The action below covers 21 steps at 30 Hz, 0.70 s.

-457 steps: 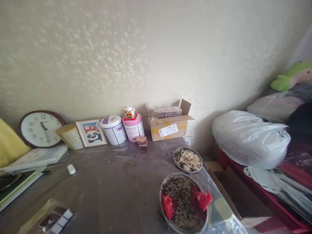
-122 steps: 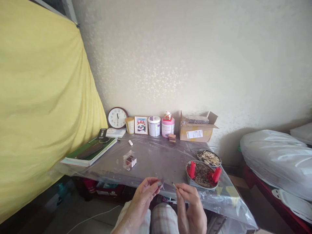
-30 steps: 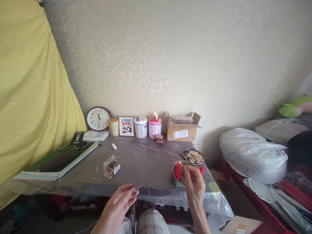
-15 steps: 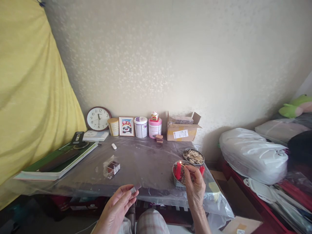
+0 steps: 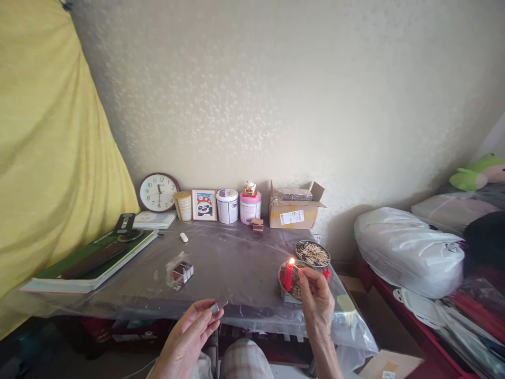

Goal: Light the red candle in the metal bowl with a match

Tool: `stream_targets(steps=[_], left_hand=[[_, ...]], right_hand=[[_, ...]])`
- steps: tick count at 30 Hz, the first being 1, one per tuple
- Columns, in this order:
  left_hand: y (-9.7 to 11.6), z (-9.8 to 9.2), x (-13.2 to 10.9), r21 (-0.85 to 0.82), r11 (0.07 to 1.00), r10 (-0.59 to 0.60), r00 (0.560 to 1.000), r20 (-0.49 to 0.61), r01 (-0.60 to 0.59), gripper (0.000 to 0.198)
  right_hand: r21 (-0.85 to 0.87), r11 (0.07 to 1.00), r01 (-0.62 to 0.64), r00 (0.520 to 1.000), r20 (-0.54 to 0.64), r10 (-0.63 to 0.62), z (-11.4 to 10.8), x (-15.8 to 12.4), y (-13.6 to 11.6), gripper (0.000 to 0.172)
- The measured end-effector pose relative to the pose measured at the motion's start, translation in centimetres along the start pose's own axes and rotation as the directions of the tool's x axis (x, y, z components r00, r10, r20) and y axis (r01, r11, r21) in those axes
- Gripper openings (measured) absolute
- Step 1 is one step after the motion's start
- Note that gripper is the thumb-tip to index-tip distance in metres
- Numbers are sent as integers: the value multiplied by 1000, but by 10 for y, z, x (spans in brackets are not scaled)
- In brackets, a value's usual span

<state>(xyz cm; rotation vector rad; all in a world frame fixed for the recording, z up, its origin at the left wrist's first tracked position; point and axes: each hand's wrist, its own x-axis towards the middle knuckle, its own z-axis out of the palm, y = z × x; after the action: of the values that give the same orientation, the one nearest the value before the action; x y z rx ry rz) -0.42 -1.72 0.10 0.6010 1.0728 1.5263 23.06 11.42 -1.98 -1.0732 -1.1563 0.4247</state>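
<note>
Between the thumb and fingers of my left hand point(image 5: 192, 330) is a small matchbox point(image 5: 219, 306), held in front of the table's near edge. My right hand point(image 5: 316, 300) pinches a thin match point(image 5: 296, 267), its tip at the top of a red candle point(image 5: 288, 277), where a bright flame shows. That candle stands upright in a metal tin point(image 5: 291, 299) of dark grains. Another red candle point(image 5: 326, 274) shows behind my right hand, partly hidden. Just behind the tin sits a round dish of matchsticks point(image 5: 312, 253).
A wrapped pack of matchboxes point(image 5: 182, 272) lies left of centre. A green book point(image 5: 94, 260) is at the left. Along the wall stand a clock point(image 5: 159, 192), a panda picture point(image 5: 204, 205), canisters point(image 5: 227, 206) and a cardboard box point(image 5: 294, 210). White bags point(image 5: 408, 250) are at the right.
The flame at the candle's top has grown larger and brighter. Both hands keep nearly the same place, and the view has shifted very slightly.
</note>
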Motion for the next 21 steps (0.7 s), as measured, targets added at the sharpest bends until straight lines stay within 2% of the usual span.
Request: stream_targets(steps=[3,5,8,11,13,15,17,19,21], left_hand=[[-1,-2,1,10,1000,6,1000,-6,-6,32],[-3,-5,2,11,1000,3,1000,-27,-3,33],[-6,-9,5,-5,1000,-3,999,-51,3,32],[-6,-10,7,-12,1000,-13,999,-43,13,35],[-5,-9,7,-5,1000,-22,999,-40,22,38],[-4,-8,7,4,1000,-26,999,-35,26,39],[-5,-7,8,9,1000,-30,999,-26,30,38],[-6,-8,10,15,999,-41,999,-21,41,37],[-7,-9,12,23,998,-55,998,-34,56,40]], right_hand=[[30,999,-12,1000,0,12,-3,1,-5,29],[68,997,-27,1000,9,26,-13,7,-15,29],[218,971,-95,995,-19,102,-41,26,-34,26],[461,881,-106,987,-56,149,-76,54,-43,23],[498,855,-142,985,-14,171,-93,70,-34,29],[341,919,-196,978,4,207,-101,81,-15,33],[207,948,-240,969,-12,248,-104,88,10,30],[149,951,-271,960,-34,279,-106,94,32,27],[164,946,-280,956,-46,290,-110,99,47,28]])
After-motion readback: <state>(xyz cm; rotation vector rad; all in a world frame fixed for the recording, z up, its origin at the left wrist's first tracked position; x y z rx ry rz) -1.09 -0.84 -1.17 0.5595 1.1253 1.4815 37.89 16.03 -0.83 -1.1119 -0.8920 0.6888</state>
